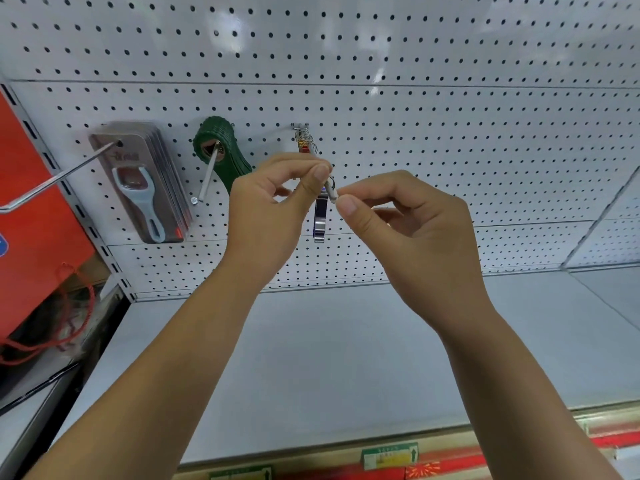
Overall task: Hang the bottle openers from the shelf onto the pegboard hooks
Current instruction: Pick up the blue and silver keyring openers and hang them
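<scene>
The steel bottle opener [320, 220] is hanging off the middle hook [330, 192], its ring right near the tip and its long axis straight down. Your left hand [270, 209] looks to be pinching at that ring, and your right hand [408, 220] pinches the hook's very tip. The hook runs up and back to the pegboard [450, 133], so I'd slide the ring that way. Left hand's nearer.

On my feed the pegboard [450, 133] reads as white painted sheet metal, smooth with a soft sheen. The centre hook [330, 192] is bare bright wire, and the bottle opener [320, 220] on it is mirror-polished steel. Left of it, the green openers [221, 133] look ribbed and matt. The far-left packs [138, 181] are glossy clear plastic over card. The shelf [346, 358] is smooth, matt grey.
</scene>
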Demonstrator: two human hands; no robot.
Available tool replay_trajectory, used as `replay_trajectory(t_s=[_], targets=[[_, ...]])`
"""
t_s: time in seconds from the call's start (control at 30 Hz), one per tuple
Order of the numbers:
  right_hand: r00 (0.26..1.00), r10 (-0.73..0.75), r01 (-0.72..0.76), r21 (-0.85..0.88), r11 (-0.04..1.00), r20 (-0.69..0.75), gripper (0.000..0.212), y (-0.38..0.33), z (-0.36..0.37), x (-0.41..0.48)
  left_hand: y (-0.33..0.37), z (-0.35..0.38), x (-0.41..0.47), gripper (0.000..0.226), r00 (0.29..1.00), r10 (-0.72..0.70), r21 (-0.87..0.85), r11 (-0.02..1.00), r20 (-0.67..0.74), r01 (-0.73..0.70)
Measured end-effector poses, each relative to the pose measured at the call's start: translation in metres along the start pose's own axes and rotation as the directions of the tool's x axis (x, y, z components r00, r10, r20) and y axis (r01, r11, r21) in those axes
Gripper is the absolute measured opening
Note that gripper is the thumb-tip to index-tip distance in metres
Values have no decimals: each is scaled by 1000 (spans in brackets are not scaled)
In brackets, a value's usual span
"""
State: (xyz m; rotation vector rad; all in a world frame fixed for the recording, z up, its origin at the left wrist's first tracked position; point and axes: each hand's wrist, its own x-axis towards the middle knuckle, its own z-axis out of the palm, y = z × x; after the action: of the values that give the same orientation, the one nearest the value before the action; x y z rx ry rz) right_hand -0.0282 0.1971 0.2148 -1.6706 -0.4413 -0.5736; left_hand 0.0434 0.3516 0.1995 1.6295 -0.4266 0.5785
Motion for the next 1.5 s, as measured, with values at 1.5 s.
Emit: replay_trajectory(t_s=[1.5], targets=[[1000,-24,26,-148,989,15,16,-5,0,-8,-17,-1,68,7,998,-68,204,977,7,65]])
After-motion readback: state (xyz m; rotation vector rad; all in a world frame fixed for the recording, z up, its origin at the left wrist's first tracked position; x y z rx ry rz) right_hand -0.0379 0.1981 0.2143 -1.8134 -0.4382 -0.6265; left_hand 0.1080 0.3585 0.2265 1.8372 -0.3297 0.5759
